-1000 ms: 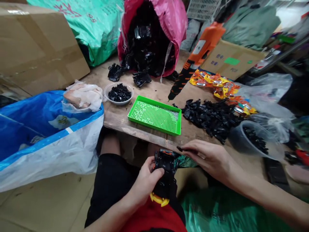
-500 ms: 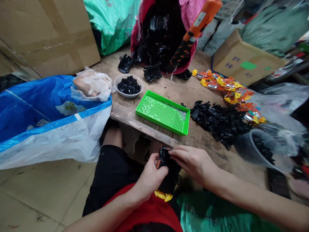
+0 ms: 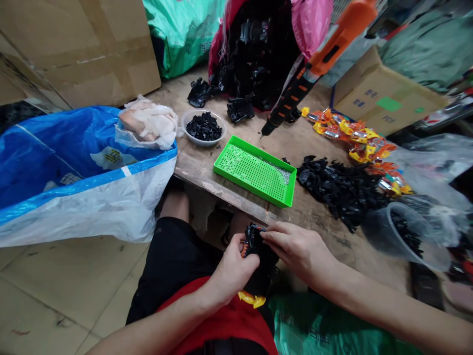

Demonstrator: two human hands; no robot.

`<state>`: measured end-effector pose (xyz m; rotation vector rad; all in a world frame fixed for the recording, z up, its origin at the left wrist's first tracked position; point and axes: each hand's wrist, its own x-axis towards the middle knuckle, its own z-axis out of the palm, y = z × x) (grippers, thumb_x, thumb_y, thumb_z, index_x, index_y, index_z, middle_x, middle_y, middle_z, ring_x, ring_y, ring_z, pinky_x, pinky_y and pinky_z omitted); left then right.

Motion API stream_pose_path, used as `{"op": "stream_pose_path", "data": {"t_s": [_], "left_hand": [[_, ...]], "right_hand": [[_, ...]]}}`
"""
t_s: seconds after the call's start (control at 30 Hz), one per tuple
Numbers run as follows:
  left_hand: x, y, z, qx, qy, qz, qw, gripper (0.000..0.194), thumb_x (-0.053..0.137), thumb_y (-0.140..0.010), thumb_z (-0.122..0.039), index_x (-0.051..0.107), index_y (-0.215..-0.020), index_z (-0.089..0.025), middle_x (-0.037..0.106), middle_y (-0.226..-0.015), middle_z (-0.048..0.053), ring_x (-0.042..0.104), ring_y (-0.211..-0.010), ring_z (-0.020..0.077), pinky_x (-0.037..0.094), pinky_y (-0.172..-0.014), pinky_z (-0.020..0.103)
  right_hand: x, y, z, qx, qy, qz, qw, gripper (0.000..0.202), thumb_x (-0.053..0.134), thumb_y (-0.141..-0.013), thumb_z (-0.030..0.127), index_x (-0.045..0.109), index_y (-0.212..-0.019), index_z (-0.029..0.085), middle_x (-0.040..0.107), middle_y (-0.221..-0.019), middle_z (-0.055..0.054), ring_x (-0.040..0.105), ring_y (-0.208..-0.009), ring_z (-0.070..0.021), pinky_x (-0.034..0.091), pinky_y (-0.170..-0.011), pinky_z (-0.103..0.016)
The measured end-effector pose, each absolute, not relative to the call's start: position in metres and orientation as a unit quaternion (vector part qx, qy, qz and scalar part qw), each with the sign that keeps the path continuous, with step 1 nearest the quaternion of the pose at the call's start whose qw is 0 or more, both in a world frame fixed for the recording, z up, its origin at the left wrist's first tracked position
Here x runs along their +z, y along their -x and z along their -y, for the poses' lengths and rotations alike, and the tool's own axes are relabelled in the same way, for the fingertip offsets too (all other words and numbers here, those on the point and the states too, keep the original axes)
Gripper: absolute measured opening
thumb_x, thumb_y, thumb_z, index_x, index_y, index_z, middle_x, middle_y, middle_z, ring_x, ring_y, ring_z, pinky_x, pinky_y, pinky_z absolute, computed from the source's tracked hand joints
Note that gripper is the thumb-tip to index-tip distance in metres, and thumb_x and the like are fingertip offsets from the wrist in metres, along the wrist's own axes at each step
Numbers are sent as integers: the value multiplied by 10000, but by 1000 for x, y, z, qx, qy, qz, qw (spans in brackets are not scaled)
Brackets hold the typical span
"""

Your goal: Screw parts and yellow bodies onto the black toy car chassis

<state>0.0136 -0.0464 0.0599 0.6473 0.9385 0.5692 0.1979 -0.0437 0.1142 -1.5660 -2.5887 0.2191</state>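
Over my lap, my left hand [image 3: 238, 266] is closed round the left side of a black plastic toy part [image 3: 261, 268] with orange bits and a yellow end piece. My right hand [image 3: 295, 249] has its fingers pinched together at the part's upper right edge; whether a small piece sits between them is hidden. Beyond the hands, on the table, lies a green perforated tray [image 3: 254, 172] with tiny metal screws. An orange and black electric screwdriver [image 3: 314, 69] hangs tip down behind the tray.
A bowl of small black pieces [image 3: 204, 127] stands left of the tray. Right of it lie a pile of black parts [image 3: 340, 190], yellow-orange parts [image 3: 354, 135] and a tipped clear tub [image 3: 406, 236]. A blue-lined sack [image 3: 88, 182] is at the left, a pink sack [image 3: 310, 22] at the back.
The screwdriver has swung so that its tip hangs nearer the tray. The view has shifted slightly. Both hands keep nearly the same hold on the toy part.
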Motion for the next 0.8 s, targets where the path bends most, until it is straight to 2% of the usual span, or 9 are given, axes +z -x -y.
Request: {"op": "stream_pose_path", "data": {"t_s": [0.2,0.4,0.5,0.63,0.73,0.8], "left_hand": [[60,-15,50,280,-281,-439,806,445,589,-679,-166,536,-1120,-151,651,-944,39,613,-869,180,484,-777,291],[57,-18,56,290,-297,-453,789,397,576,-699,-158,554,-1095,-157,646,-942,41,608,-867,176,491,-769,283],[57,-17,58,280,-309,-469,778,404,567,-717,-172,553,-1121,-150,661,-960,58,627,-868,190,511,-778,301],[57,-14,54,270,-334,-470,771,386,570,-768,-236,531,-1142,-147,690,-893,47,655,-788,195,533,-735,306],[60,-12,47,289,-365,-458,757,378,608,-782,-263,542,-1140,-162,727,-954,64,689,-866,220,542,-769,305],[64,-11,44,298,-377,-454,751,382,643,-773,-266,566,-1135,-172,747,-980,68,704,-912,234,545,-796,304]], "right_hand": [[113,-192,45,87,516,852,8,183,543,-986,184,725,-978,196,723,-949,-73,697,-821,-195,530,-652,-272],[114,-190,42,81,511,856,-21,189,553,-971,151,717,-881,184,700,-889,-70,666,-780,-185,471,-617,-261],[114,-188,37,119,544,831,-18,155,608,-951,175,726,-853,198,693,-882,-52,662,-799,-172,464,-633,-246],[119,-187,26,222,618,753,35,78,769,-819,143,739,-842,211,667,-902,-19,657,-854,-159,492,-709,-240],[127,-191,19,269,649,701,120,207,847,-722,163,721,-882,200,644,-963,-23,639,-882,-164,521,-767,-271],[130,-197,17,305,666,659,168,369,885,-664,208,699,-982,196,653,-1027,-40,644,-922,-182,541,-821,-312]]}}
